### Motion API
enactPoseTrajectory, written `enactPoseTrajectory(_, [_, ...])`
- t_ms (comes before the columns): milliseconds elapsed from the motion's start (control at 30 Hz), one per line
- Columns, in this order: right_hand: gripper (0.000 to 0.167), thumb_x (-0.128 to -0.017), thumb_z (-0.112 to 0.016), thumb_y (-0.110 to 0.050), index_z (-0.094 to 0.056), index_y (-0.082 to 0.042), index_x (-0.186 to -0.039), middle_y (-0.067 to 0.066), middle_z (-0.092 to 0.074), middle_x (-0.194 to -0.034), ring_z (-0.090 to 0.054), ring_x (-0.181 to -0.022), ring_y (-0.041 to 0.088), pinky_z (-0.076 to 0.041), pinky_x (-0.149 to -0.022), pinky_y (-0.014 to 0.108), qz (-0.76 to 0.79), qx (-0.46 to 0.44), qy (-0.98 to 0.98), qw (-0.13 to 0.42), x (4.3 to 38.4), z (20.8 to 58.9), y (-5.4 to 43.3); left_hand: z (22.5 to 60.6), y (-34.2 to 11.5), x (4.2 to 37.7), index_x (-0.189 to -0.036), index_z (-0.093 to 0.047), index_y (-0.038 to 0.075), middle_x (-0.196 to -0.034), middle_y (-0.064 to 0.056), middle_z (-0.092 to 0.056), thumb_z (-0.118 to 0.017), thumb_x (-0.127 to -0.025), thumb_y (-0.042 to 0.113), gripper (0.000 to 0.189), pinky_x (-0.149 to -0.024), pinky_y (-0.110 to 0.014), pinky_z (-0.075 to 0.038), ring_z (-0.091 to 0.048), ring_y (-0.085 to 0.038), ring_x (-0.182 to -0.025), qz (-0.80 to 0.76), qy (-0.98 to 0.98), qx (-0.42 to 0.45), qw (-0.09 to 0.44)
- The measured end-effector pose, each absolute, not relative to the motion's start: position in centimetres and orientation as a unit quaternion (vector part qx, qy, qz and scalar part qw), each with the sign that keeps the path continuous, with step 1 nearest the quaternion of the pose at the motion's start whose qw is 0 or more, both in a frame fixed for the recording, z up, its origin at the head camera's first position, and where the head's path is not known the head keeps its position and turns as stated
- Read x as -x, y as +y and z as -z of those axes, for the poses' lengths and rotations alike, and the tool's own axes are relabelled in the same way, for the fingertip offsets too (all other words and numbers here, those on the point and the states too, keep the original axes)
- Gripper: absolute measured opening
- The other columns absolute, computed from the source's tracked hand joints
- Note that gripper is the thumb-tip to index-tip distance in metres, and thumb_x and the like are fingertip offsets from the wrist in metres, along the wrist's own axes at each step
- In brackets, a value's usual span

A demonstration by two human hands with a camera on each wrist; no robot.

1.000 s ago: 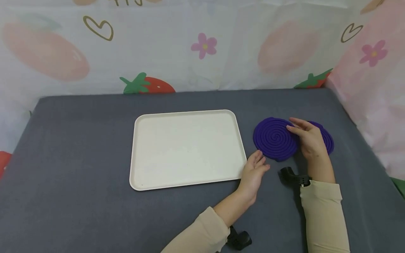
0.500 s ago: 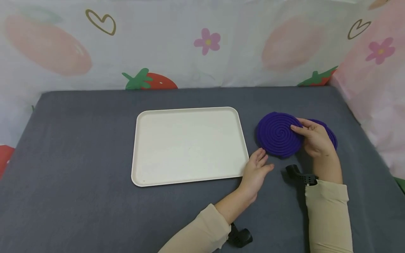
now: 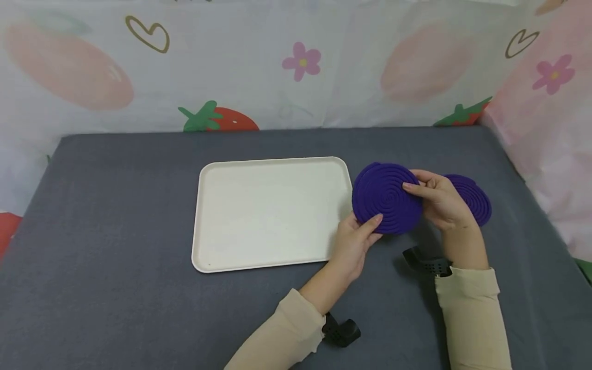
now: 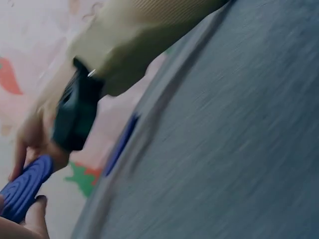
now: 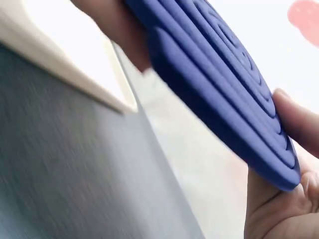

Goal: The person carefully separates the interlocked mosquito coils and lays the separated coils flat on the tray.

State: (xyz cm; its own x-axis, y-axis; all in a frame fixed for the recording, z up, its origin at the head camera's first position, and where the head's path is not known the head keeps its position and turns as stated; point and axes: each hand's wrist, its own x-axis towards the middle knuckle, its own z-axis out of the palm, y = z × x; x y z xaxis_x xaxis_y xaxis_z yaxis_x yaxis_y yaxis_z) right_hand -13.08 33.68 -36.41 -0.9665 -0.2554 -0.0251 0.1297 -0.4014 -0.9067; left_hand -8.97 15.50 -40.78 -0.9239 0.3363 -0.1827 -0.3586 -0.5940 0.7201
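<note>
A round purple spiral-ribbed coaster (image 3: 387,198) is held up off the table between both hands, tilted toward the head camera. My left hand (image 3: 352,245) pinches its lower left edge, thumb on the ribbed face and fingers behind. At its right edge my right hand (image 3: 444,203) grips it, thumb in front. The right wrist view shows the coaster (image 5: 219,89) edge-on, with the thumb on one face and fingers on the other. A second purple spiral coaster (image 3: 472,199) lies on the table behind the right hand, which partly hides it.
A white rectangular tray (image 3: 273,216) lies left of the hands, its right edge close to the held coaster and left hand. Grey cloth covers the table (image 3: 115,216). A printed curtain (image 3: 342,77) hangs along the back and right side.
The right hand has lifted the coaster and carried it left. The left hand, earlier with loose fingers beside the tray, now pinches the coaster's lower edge. The second coaster is more exposed.
</note>
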Motion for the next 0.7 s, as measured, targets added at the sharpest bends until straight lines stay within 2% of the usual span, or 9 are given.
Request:
enactPoseTrajectory(200, [0.028,-0.094,-0.045,0.011,-0.068,-0.004,-0.100,0.005,-0.069,-0.090,-0.066,-0.079,0.015,-0.056,-0.068,0.024,0.831,0.030,0.544,0.113,13.0,37.0,31.7,40.1,12.7,10.8,-0.122,-0.054,-0.009,-0.111,-0.018,-0.064,-0.056,-0.092,-0.001,0.032,-0.080,-0.027,-0.054,-0.064,-0.014,-0.089,-0.864,0.465,0.019,0.192])
enactPoseTrajectory(433, [0.025,-0.094,-0.050,0.007,-0.068,-0.010,-0.099,0.002,-0.069,-0.087,-0.066,-0.076,0.012,-0.055,-0.069,0.026,0.788,0.037,0.594,0.157,12.9,38.0,28.2,40.1,7.4,12.1,-0.130,-0.049,-0.007,-0.121,-0.023,-0.058,-0.054,-0.093,0.000,0.038,-0.086,-0.032,-0.053,-0.064,-0.019,-0.100,-0.831,0.514,-0.024,0.210])
enactPoseTrajectory(700, [0.027,-0.091,-0.049,0.010,-0.065,-0.011,-0.096,0.002,-0.070,-0.087,-0.066,-0.076,0.012,-0.056,-0.069,0.025,0.764,0.019,0.619,0.183,13.0,38.5,23.8,40.5,2.6,12.2,-0.130,-0.047,-0.008,-0.118,-0.021,-0.060,-0.054,-0.093,0.000,0.039,-0.084,-0.031,-0.054,-0.064,-0.015,-0.095,-0.802,0.554,-0.056,0.217])
